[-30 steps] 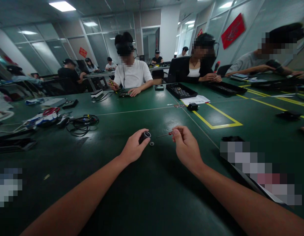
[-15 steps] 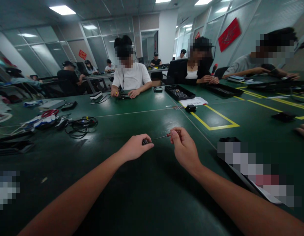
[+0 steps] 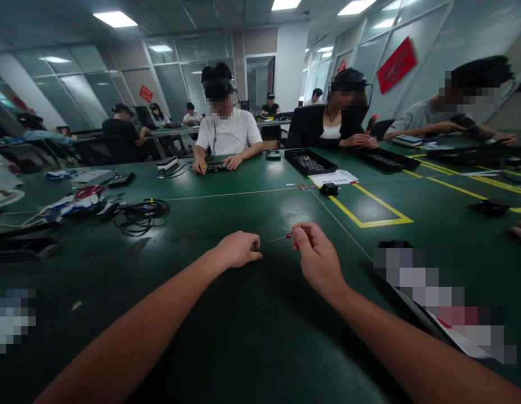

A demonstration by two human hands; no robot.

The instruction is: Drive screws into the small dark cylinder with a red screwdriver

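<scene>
My right hand (image 3: 317, 249) is closed round the red handle of a small screwdriver (image 3: 289, 235). Its thin metal shaft points left, toward my other hand. My left hand (image 3: 240, 249) curls its fingers and thumb round a small dark round object (image 3: 255, 247), mostly hidden behind the fingers, so its kind does not show. A short gap separates the screwdriver tip from the left fingertips. Both hands are just above the green table (image 3: 227, 348), near its middle.
Coiled black cables (image 3: 143, 215) and a heap of cords lie on the left. A small black block (image 3: 328, 189) stands by a yellow-taped rectangle. Black trays (image 3: 310, 162) hold small parts near co-workers seated opposite. A dark tray with papers (image 3: 466, 348) lies on the right.
My left hand has turned slightly, so its fingers cover more of the dark round object. The screwdriver stays in my right hand. The whole view has shifted a little.
</scene>
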